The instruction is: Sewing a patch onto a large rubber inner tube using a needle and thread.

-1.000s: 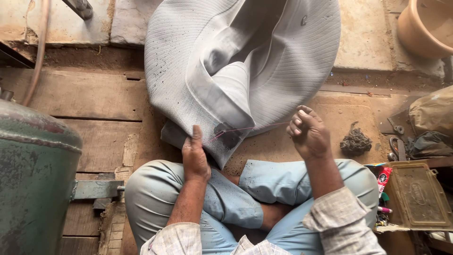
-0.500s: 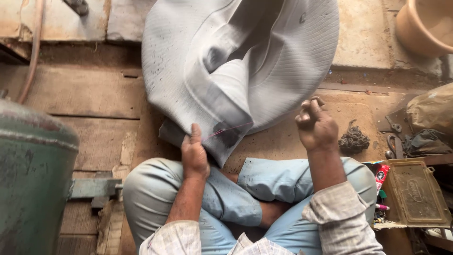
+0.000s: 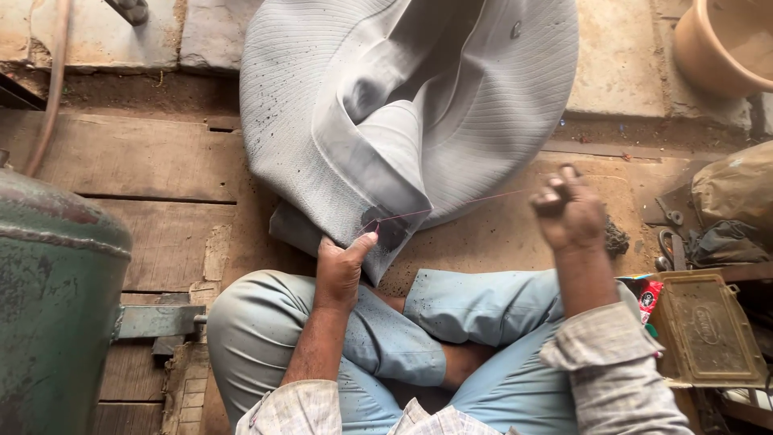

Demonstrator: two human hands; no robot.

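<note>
A large grey ribbed rubber piece, folded over itself, rests on the wooden floor in front of my crossed legs. My left hand pinches its lower edge beside a dark patch. A thin red thread runs taut from that patch to my right hand, which is closed on the thread's end and raised off to the right. Whether a needle is in the fingers is too small to tell.
A green metal tank stands at the left with a bracket sticking out. A rusty green tin box, scissors and a brown bag lie at the right. A clay-coloured pot sits at the top right.
My right hand has pulled away to the right and slightly up, drawing the red thread out long and taut. The left hand has stayed on the rubber's edge.
</note>
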